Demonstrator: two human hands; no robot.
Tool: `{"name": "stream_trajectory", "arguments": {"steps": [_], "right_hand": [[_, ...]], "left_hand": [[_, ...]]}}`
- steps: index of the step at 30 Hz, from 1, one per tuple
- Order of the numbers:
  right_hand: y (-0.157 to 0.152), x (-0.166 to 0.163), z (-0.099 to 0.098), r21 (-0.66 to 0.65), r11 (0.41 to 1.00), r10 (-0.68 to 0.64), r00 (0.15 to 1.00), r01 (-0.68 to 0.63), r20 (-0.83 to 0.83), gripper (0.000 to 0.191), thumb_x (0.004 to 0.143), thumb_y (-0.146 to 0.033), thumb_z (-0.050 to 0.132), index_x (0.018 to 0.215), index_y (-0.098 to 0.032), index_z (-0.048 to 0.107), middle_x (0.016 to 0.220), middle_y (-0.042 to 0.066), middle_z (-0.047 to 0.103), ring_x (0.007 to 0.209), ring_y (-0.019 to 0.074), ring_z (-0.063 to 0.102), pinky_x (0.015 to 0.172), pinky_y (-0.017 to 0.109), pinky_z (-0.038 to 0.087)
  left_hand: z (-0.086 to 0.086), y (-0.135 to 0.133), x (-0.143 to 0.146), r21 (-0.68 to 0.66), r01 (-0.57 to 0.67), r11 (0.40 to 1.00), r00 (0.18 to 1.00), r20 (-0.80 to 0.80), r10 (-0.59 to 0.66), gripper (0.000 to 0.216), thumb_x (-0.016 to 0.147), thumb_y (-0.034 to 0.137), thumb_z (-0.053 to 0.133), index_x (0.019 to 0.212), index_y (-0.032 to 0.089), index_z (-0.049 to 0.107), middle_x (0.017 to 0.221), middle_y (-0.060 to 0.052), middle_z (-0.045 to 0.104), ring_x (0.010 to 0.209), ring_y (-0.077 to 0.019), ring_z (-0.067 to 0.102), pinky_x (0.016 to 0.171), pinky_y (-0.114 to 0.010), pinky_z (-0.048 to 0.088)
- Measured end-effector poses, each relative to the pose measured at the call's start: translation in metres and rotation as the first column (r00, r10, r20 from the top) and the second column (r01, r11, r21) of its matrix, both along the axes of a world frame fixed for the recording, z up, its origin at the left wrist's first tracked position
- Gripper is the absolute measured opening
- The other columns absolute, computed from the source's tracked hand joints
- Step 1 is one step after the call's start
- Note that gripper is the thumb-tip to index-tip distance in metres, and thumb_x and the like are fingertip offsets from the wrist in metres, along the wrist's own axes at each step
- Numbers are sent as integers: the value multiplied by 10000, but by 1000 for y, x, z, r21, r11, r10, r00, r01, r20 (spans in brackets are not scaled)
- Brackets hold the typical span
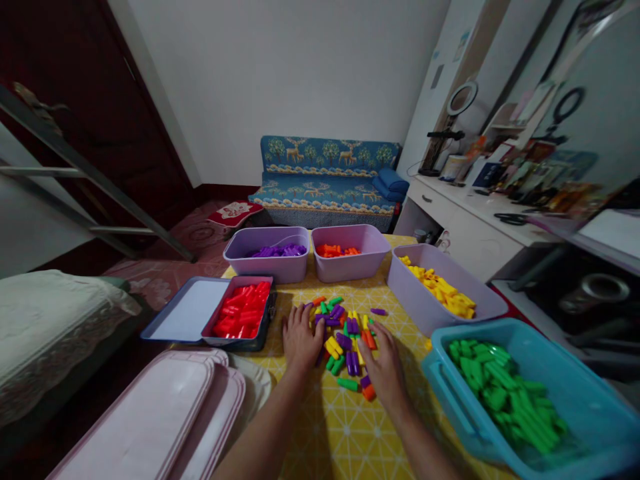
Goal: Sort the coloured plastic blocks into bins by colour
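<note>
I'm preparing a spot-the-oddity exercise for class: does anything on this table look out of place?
Slightly: one purple piece lies alone, apart from the mixed pile, towards the lilac bin holding yellow pieces.

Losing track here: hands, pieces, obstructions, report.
Left hand, right hand, spread at coloured pieces. Pieces loose on tablecloth. Nothing between; teal bin at right.

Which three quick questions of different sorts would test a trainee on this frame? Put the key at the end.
1. Multiple choice: which colour does the teal bin hold? A) red B) green C) yellow
2. True or false: the left hand and right hand are at opposite sides of the mixed pile.
3. Fill the gap: the open case holds ___ pieces.

Key: 1 B; 2 true; 3 red.
</note>
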State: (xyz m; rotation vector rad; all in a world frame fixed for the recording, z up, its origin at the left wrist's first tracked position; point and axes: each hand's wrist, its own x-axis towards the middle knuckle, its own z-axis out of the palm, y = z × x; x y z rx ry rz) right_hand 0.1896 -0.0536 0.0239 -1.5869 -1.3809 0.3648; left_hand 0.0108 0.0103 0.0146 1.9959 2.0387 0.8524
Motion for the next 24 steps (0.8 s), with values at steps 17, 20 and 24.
{"name": "stream_trajectory", "arguments": {"steps": [17, 20, 24], "right_hand": [[0, 5, -47, 24, 998, 45, 974, -52, 223, 601, 951, -307, 408, 1516, -232, 217, 1626, 131, 138, 1484, 271, 201, 1122, 469, 391], [12, 3, -41, 32, 992, 117, 977, -124, 177, 597, 944, -365, 448, 1495, -199, 291, 1600, 151, 235, 1471, 264, 247, 1141, 473, 367], [26, 10, -29, 55, 969, 228, 959, -240, 167, 478, 962, -328, 396, 1422, -206, 442, 1498, 116, 447, 1409, 216, 382, 1139, 446, 381]], "left_hand": [[1, -1, 0, -1, 4, 1000, 1000, -6, -4, 456, 931, 408, 477, 1352, 239, 531, 1449, -92, 523, 1392, -264, 396, 1162, -494, 279], [2, -1, 0, -8, 5, 1000, 1000, -5, -5, 454, 928, 401, 485, 1352, 247, 533, 1447, -90, 524, 1388, -268, 398, 1161, -502, 276], [2, -1, 0, -13, 7, 1000, 1000, -2, -7, 425, 939, 369, 468, 1342, 257, 544, 1446, -80, 527, 1391, -265, 391, 1164, -495, 266]]}}
